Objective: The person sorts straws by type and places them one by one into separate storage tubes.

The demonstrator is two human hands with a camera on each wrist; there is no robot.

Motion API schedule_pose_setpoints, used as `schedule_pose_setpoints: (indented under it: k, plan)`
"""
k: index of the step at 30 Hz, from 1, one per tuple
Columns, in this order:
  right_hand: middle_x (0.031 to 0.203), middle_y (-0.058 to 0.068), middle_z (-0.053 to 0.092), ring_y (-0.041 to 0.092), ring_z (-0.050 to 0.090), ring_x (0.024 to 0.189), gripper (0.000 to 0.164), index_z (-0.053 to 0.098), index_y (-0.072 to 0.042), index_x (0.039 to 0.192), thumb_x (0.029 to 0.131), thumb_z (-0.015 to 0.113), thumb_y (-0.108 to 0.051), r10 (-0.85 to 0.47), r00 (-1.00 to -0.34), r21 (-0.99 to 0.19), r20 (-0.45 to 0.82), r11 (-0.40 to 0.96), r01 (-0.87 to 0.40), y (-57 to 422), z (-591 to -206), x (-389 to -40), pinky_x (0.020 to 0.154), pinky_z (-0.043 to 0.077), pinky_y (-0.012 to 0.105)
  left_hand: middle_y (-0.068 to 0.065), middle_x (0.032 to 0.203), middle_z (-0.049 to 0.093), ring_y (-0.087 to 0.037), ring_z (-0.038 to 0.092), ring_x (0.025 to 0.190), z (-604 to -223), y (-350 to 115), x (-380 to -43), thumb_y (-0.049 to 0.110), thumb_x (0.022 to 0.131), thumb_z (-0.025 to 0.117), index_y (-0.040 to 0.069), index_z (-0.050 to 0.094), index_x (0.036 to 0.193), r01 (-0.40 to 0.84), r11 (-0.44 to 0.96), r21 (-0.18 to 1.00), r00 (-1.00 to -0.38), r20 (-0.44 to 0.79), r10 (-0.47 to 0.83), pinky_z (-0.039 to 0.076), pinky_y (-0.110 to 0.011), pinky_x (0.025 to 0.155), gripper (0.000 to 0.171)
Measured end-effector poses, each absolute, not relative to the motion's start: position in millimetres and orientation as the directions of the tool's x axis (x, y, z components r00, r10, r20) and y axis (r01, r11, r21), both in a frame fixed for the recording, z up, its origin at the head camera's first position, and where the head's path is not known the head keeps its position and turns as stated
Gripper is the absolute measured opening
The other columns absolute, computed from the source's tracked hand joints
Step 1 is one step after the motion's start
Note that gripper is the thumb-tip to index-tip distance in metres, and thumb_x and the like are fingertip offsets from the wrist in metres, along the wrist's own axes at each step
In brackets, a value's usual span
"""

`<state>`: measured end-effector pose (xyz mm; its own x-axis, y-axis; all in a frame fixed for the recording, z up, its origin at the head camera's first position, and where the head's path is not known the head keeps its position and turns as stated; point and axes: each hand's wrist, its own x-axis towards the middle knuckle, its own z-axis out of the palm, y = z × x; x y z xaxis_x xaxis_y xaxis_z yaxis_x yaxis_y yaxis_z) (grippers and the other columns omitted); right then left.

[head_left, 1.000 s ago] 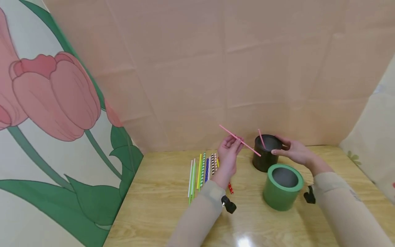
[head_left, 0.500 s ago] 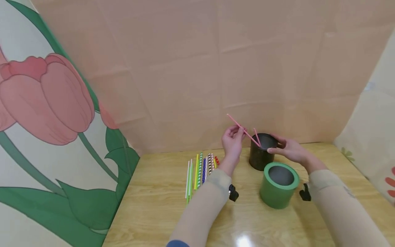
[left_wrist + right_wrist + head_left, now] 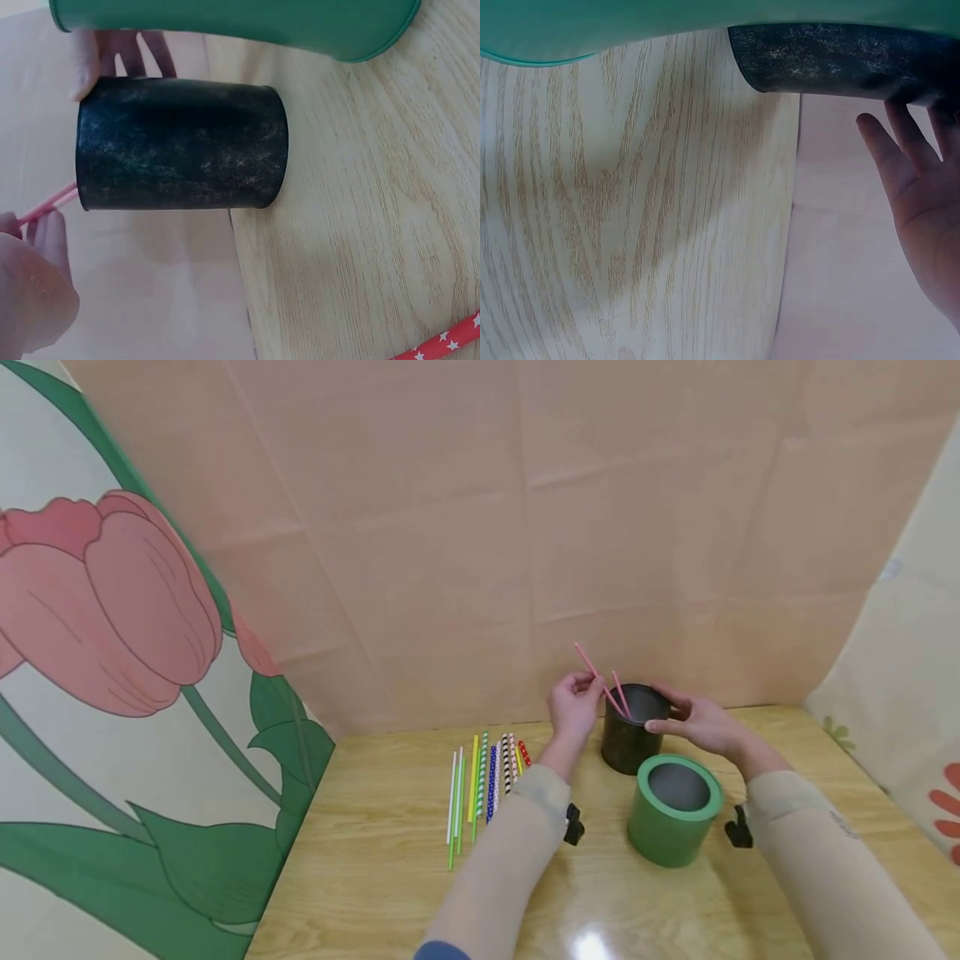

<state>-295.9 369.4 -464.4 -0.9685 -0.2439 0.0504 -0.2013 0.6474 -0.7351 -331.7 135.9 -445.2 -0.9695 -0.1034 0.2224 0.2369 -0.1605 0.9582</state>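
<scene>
My left hand (image 3: 576, 710) pinches a pink straw (image 3: 587, 660) between thumb and fingers. The straw slants down to the right, its lower end inside the mouth of a black cylindrical cup (image 3: 628, 745). A second pink straw (image 3: 617, 683) leans in the same cup. On the cup's right side, my right hand (image 3: 701, 725) grips the rim, thumb on the near edge and fingers round the back. The right wrist view shows fingertips (image 3: 896, 109) against the dark cup wall (image 3: 825, 60). Seen from the left wrist, the cup (image 3: 180, 146) hides the straws' lower ends.
A green cylindrical cup (image 3: 671, 835) stands in front of the black one. Left of the left arm, several patterned and plain straws (image 3: 480, 777) lie side by side on the wooden table (image 3: 360, 860). A brown paper-like sheet (image 3: 420, 568) hangs behind.
The left hand has moved right with its pink straw, which has gone from left of the black cup to having its lower end in the mouth. The right hand keeps its hold.
</scene>
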Motion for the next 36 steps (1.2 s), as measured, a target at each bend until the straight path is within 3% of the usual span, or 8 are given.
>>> schedule_pose_setpoints:
  k: [9,13,15,17,20,23,32,36]
  plan:
    - [0.16,0.037,0.04,0.054,0.048,0.141,0.095,0.025,-0.007,0.17,0.1,0.075,-0.048,-0.253,-0.966,-0.754,0.048,0.625,-0.201,369,-468,-301,0.112,0.045,0.068,0.004,0.076,0.071,-0.011,0.069,0.069,-448,136,-328,0.003,0.094,0.082,-0.001,0.08,0.097,0.183,-0.008,0.983,-0.98,0.182,-0.085,0.059,-0.02,0.061,0.006]
    - [0.159,0.037,0.041,0.055,0.048,0.14,0.096,0.025,-0.006,0.17,0.1,0.075,-0.049,-0.261,-0.964,-0.751,0.044,0.628,-0.204,370,-469,-303,0.112,0.045,0.068,0.002,0.078,0.072,-0.032,0.078,0.084,-449,134,-326,0.002,0.094,0.081,0.0,0.08,0.1,0.165,-0.038,0.986,-0.984,0.161,-0.081,0.067,-0.036,0.073,0.007]
    - [0.159,0.037,0.041,0.055,0.049,0.14,0.096,0.025,-0.007,0.17,0.1,0.075,-0.049,-0.262,-0.964,-0.747,0.043,0.632,-0.205,371,-469,-304,0.111,0.046,0.068,0.002,0.08,0.073,-0.033,0.079,0.087,-449,132,-326,0.003,0.094,0.081,0.0,0.08,0.102,0.163,-0.03,0.986,-0.984,0.16,-0.081,0.067,-0.041,0.077,0.009]
    - [0.159,0.037,0.041,0.055,0.049,0.14,0.095,0.025,-0.008,0.17,0.1,0.075,-0.048,-0.263,-0.964,-0.748,0.042,0.631,-0.204,373,-470,-305,0.111,0.046,0.068,0.001,0.081,0.073,-0.029,0.078,0.085,-449,130,-326,0.004,0.094,0.082,0.001,0.08,0.102,0.156,-0.023,0.988,-0.984,0.153,-0.088,0.067,-0.043,0.079,0.009]
    - [0.159,0.038,0.04,0.055,0.049,0.139,0.094,0.024,-0.009,0.17,0.101,0.075,-0.048,-0.261,-0.965,-0.74,0.039,0.641,-0.204,376,-470,-306,0.111,0.046,0.068,0.004,0.084,0.074,-0.014,0.074,0.077,-451,127,-326,0.006,0.094,0.082,0.004,0.08,0.103,0.131,0.009,0.991,-0.986,0.131,-0.101,0.065,-0.029,0.072,0.01]
    - [0.158,0.038,0.04,0.055,0.049,0.14,0.094,0.024,-0.01,0.171,0.101,0.075,-0.047,-0.262,-0.964,-0.738,0.037,0.644,-0.204,379,-470,-308,0.111,0.045,0.069,0.004,0.085,0.074,-0.01,0.072,0.076,-454,122,-325,0.006,0.094,0.082,0.004,0.08,0.105,0.104,-0.015,0.994,-0.989,0.102,-0.107,0.063,-0.025,0.07,0.011]
    - [0.158,0.038,0.041,0.054,0.049,0.139,0.092,0.023,-0.007,0.17,0.102,0.074,-0.043,-0.274,-0.96,-0.733,0.047,0.643,-0.22,384,-472,-309,0.108,0.049,0.06,-0.013,0.096,0.077,-0.037,0.078,0.092,-474,77,-323,0.004,0.098,0.076,-0.006,0.074,0.115,0.089,-0.154,0.984,-0.996,0.086,-0.027,0.066,-0.043,0.086,0.019]
    - [0.158,0.038,0.041,0.054,0.049,0.14,0.091,0.022,-0.007,0.17,0.103,0.073,-0.043,-0.278,-0.96,-0.733,0.046,0.643,-0.221,382,-472,-312,0.107,0.05,0.055,-0.021,0.105,0.076,-0.04,0.078,0.095,-486,34,-325,0.005,0.101,0.073,-0.008,0.071,0.12,0.059,-0.17,0.984,-0.998,0.064,0.023,0.066,-0.042,0.087,0.023]
